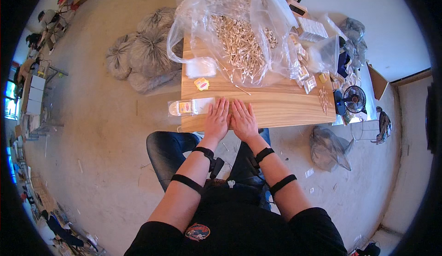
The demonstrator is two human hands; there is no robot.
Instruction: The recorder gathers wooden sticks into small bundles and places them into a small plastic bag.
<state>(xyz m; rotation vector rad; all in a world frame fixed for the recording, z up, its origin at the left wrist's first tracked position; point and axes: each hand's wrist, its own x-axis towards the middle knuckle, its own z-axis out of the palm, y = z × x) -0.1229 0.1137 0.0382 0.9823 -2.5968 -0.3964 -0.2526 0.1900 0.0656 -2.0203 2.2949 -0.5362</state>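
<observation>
Both my hands lie side by side on the wooden table (285, 103) near its front edge, palms down. My left hand (218, 120) has its fingers stretched out, and so does my right hand (244, 120). In the narrow gap between them shows a row of thin brown sticks, apparently cotton swabs (230, 108), partly hidden by the fingers. Just left of my left hand lies a white sheet or sleeve (202, 105), beside a clear packet of cotton swabs (180, 107). A single loose swab (242, 90) rests beyond my fingers.
A big clear bag (237, 49) spills many swabs at the back. Yellow cards (201, 84) and white plastic bags (201, 67) lie at left. Small packs (309, 84), scattered swabs (324, 100) and a black fan (354, 99) stand right. Grey sacks (149, 49) sit on the floor.
</observation>
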